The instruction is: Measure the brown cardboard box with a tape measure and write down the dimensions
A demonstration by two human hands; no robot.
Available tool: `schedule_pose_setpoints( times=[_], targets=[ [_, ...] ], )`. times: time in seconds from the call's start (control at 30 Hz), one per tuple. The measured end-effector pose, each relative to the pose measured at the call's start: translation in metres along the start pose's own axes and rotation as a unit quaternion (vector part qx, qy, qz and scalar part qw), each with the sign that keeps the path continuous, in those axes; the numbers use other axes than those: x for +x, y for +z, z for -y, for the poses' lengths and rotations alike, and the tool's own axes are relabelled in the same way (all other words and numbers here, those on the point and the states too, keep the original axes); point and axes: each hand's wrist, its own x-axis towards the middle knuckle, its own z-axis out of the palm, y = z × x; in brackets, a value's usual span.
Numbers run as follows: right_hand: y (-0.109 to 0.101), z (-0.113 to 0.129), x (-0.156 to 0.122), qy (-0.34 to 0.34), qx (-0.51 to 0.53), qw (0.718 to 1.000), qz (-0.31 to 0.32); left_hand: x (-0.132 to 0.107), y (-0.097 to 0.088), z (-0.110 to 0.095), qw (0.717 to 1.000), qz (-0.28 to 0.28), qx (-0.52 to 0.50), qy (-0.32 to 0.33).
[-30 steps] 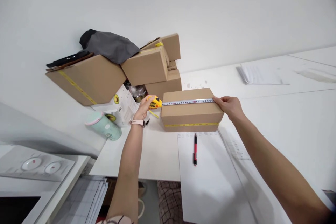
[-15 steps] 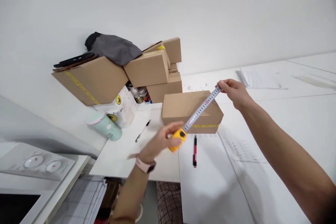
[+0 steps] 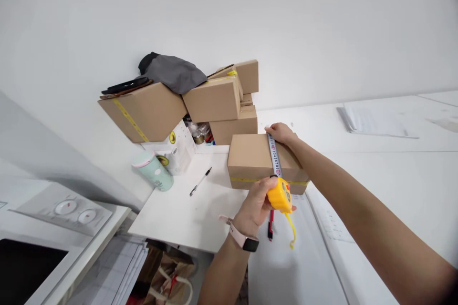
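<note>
My left hand (image 3: 255,202) is closed around the yellow case of a tape measure (image 3: 280,195), just in front of a closed cardboard box (image 3: 248,152). A yellow wrist cord hangs from the case. The drawn-out metal blade (image 3: 274,155) runs from the case across the top of the box to its far edge. There my right hand (image 3: 282,132) pinches the blade's end against the box. Under the left hand, a red and black pen (image 3: 271,226) lies partly hidden on white paper (image 3: 296,267).
Stacked cardboard boxes (image 3: 211,100) with a grey cloth (image 3: 175,71) on top stand at the back left. A mint bottle (image 3: 153,171) leans near an avocado-print box (image 3: 182,147). A black and white pen (image 3: 200,182) lies on the white table. Papers (image 3: 372,121) lie at the right. A microwave (image 3: 39,238) stands at lower left.
Both hands have brought the tape measure down onto the box. The blade has turned from slanting in the air to lying front to back across the box top. The view has shifted slightly.
</note>
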Motion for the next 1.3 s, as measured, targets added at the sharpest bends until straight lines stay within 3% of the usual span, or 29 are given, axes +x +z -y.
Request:
schedule_pose_setpoints(
  times=[0.27, 0.47, 0.6, 0.73, 0.83, 0.93, 1.03, 1.17, 1.3],
  targets=[
    [0.000, -0.017, 0.004, 0.000, 0.004, 1.000, 0.001, -0.014, 0.007, 0.001, 1.000, -0.005, -0.003, -0.013],
    [0.005, -0.017, 0.006, -0.016, 0.041, 0.999, -0.001, -0.009, 0.011, 0.004, 0.999, -0.029, -0.005, -0.011],
    [-0.008, -0.013, 0.003, -0.042, 0.104, 0.994, 0.000, -0.013, 0.005, -0.001, 1.000, -0.025, 0.011, -0.009],
    [-0.051, -0.028, -0.025, -0.078, 0.246, 0.963, -0.073, -0.042, -0.019, -0.012, 0.994, -0.057, 0.066, 0.065],
    [-0.082, -0.061, -0.070, -0.042, 0.227, 0.962, -0.147, -0.061, -0.054, -0.020, 0.966, -0.130, 0.149, 0.169],
    [-0.094, -0.098, -0.120, -0.029, 0.138, 0.988, -0.069, -0.064, -0.091, -0.026, 0.939, -0.190, 0.179, 0.225],
    [-0.086, -0.119, -0.155, -0.024, 0.052, 0.998, 0.033, -0.054, -0.116, -0.031, 0.951, -0.167, 0.164, 0.199],
    [-0.071, -0.110, -0.169, -0.038, 0.074, 0.994, 0.073, -0.036, -0.120, -0.036, 0.970, -0.108, 0.162, 0.146],
    [-0.077, -0.079, -0.162, -0.049, 0.162, 0.985, 0.014, -0.028, -0.107, -0.050, 0.972, -0.083, 0.165, 0.143]
  ],
)
